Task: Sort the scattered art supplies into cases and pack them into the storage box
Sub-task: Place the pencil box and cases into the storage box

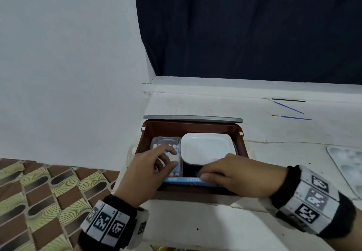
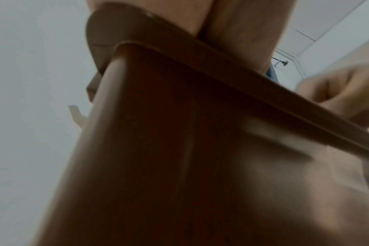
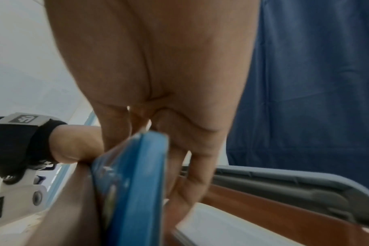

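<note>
At the bottom of the head view, two hands with black wristbands and square-patterned tags reach into a brown plastic storage box (image 1: 242, 147) in the middle of the frame. The right hand (image 1: 242, 174) grips a flat blue pencil case (image 1: 183, 180) — thumb on its near side, fingers curled over its top edge. The case stands on its long edge just inside the box's near wall. The left hand (image 1: 148, 169) rests its fingers on a clear plastic case with small coloured bits inside (image 1: 162, 143), in the left part of the box; I cannot tell if it is holding it. Beside that, on the right, lies a white square plastic container (image 1: 205, 147). Behind the box sits its grey lid (image 1: 193, 118). Farther off, at the right — three thin paintbrushes (image 1: 290, 108) lie on the white floor, and a white paint palette (image 1: 348, 164) shows at the right edge.
</note>
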